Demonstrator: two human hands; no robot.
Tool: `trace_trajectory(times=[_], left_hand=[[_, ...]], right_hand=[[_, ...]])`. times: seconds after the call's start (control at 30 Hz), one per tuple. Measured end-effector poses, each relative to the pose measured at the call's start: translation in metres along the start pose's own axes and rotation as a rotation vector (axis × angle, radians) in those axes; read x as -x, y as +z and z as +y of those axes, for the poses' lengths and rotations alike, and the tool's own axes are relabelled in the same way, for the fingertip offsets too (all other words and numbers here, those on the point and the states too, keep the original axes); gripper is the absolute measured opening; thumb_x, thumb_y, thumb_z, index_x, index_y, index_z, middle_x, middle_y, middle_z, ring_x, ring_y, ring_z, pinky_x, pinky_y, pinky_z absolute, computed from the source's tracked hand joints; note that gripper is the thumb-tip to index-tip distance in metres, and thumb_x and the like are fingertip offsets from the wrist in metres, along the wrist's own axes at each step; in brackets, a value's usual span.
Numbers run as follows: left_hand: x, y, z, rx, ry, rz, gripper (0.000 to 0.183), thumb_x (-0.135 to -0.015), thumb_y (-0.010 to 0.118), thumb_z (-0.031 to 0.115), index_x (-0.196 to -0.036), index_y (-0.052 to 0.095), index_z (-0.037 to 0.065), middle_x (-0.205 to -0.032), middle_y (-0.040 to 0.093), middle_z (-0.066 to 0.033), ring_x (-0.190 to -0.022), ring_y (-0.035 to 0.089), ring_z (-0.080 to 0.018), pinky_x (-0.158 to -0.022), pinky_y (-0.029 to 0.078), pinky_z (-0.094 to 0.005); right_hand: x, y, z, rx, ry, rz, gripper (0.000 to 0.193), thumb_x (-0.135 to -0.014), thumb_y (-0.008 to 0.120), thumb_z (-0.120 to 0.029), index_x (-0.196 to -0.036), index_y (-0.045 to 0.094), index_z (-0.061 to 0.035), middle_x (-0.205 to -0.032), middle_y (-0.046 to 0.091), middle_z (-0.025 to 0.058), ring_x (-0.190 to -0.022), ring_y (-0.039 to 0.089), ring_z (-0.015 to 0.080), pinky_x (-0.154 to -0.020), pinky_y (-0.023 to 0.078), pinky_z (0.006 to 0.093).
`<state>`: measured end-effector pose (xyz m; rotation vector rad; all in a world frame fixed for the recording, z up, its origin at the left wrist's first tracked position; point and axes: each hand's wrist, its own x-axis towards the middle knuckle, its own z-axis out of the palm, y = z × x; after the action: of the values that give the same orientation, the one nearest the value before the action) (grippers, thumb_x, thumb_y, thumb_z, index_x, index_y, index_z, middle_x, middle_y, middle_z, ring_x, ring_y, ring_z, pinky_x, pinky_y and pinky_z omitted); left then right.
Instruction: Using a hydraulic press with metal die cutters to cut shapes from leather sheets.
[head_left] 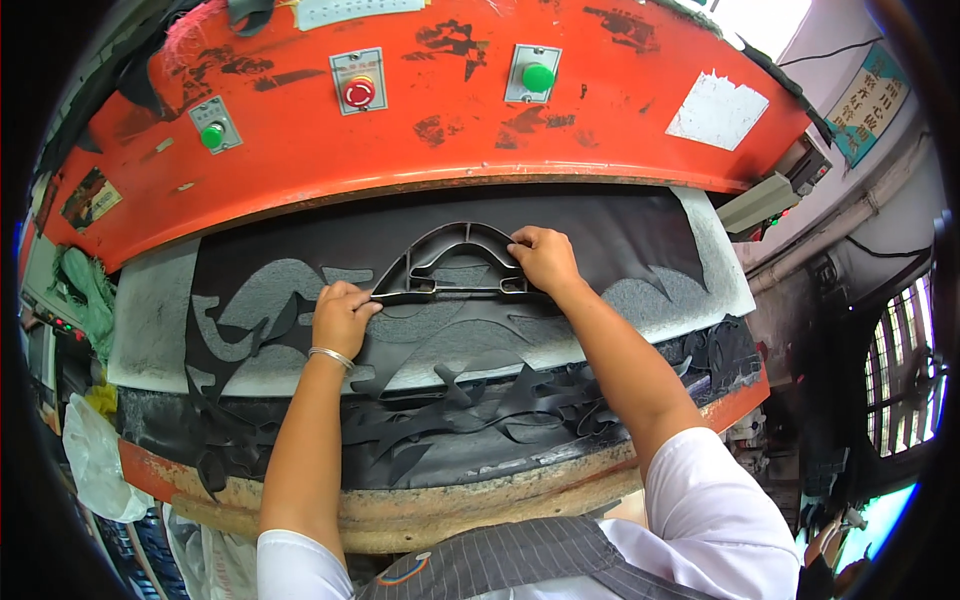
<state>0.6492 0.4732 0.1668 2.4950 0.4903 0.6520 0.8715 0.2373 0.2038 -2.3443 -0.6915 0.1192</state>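
Observation:
A metal cutting die [468, 290] with a rounded triangular outline and inner ribs lies over a black leather-like sheet [610, 230]. My left hand [342, 318] grips its pointed left end, fingers closed at the rim. On the upper right side of the die, my right hand [545, 258] pinches the edge between thumb and fingers. Grey curved areas [265, 300] show where pieces are gone from the sheet, left of the die and below it. Beneath the sheet is a pale grey cutting board [150, 320].
A large red press head [440, 130] spans the far side, carrying a red button [358, 94] and green buttons [538, 78]. Tangled black offcuts [500, 405] are heaped along the near edge. A white plastic bag [95, 460] hangs at the left.

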Motion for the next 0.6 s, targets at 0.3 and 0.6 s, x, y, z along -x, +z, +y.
trace_trajectory(times=[0.3, 0.6], left_hand=[[-0.005, -0.005, 0.010, 0.009, 0.012, 0.071, 0.014, -0.074, 0.074, 0.012, -0.084, 0.073, 0.003, -0.081, 0.062, -0.0066, -0.083, 0.057, -0.0241, -0.075, 0.046, -0.0348], [-0.012, 0.000, 0.007, 0.007, -0.070, 0.093, 0.013, -0.076, 0.072, 0.012, -0.085, 0.073, 0.002, -0.084, 0.064, -0.0074, -0.084, 0.058, -0.0242, -0.076, 0.046, -0.0336]], right_hand=[[0.063, -0.030, 0.050, 0.097, -0.327, -0.081, 0.065, -0.083, 0.068, -0.032, -0.136, 0.045, -0.0033, -0.134, 0.051, 0.0210, -0.124, 0.049, 0.0330, -0.108, 0.030, 0.0451], [0.061, -0.022, 0.048, 0.236, -0.366, -0.014, 0.056, -0.086, 0.064, -0.031, -0.134, 0.049, -0.0053, -0.133, 0.052, 0.0224, -0.124, 0.049, 0.0309, -0.110, 0.029, 0.0457]])
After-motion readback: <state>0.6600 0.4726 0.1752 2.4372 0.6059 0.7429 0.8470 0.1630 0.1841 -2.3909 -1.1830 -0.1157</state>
